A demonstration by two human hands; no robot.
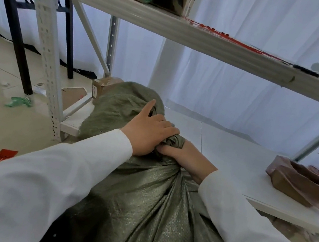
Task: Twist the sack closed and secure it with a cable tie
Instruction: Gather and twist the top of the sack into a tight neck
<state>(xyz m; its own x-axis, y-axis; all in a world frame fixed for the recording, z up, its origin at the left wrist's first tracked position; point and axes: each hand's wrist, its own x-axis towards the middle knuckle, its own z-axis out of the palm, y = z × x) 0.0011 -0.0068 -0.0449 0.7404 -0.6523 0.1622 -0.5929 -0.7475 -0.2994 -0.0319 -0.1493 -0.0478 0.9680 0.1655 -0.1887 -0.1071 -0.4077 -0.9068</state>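
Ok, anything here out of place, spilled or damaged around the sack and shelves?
Some floor litter: a crumpled green scrap lies left of the shelf post. A torn-open brown package sits on the lower shelf. The sack itself looks intact, its neck gripped by both hands.

My two arms in white sleeves, hands bare

I wear long white sleeves on both arms; the left sleeve [40,181] and the right sleeve [246,224] are plain smooth cloth, with soft folds, no print, and no buttons that I can make out. Each ends in a simple cuff at the wrist. My left hand [150,132] and right hand [186,156] wear no gloves, rings or watch.
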